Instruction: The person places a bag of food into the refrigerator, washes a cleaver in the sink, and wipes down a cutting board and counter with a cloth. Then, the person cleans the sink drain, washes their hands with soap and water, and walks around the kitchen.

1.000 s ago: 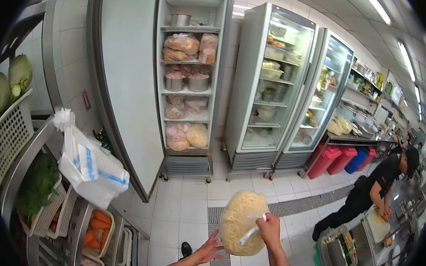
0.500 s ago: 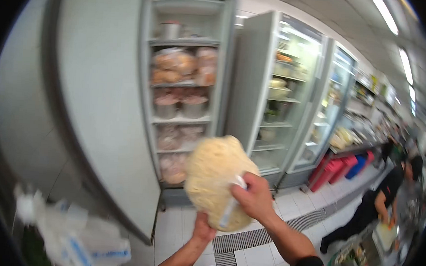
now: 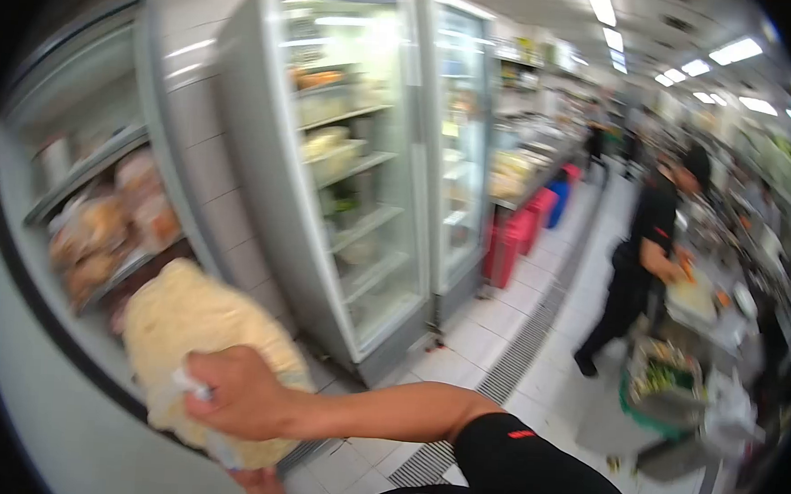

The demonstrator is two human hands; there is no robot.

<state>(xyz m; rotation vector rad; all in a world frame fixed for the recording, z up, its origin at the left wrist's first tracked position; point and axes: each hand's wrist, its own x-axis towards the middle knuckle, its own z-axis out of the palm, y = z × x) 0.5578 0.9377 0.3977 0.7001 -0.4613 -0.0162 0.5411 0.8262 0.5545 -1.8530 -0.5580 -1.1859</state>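
A large, full clear plastic bag (image 3: 219,313) of pale yellow food hangs at the lower left, in front of the open fridge (image 3: 141,105). What the food is, I cannot make out. My right hand (image 3: 237,391) is closed around the bag's gathered plastic neck. Beneath the bag is my left hand (image 3: 259,479), bearing it from below, with its fingers mostly hidden. Behind the bag, the fridge shelves carry bagged brownish food (image 3: 97,238) and a metal container (image 3: 55,161).
Two glass-door fridges (image 3: 345,181) stand beside the open one. Red bins (image 3: 518,236) sit under a counter farther along. On the right, a person in black (image 3: 645,235) works at a cutting board (image 3: 689,299). A floor drain grate (image 3: 505,376) runs down the aisle.
My view has swung to the right, so the open fridge and the bag now appear farther left. Both hands still hold the bag, and my right forearm now reaches across leftward.
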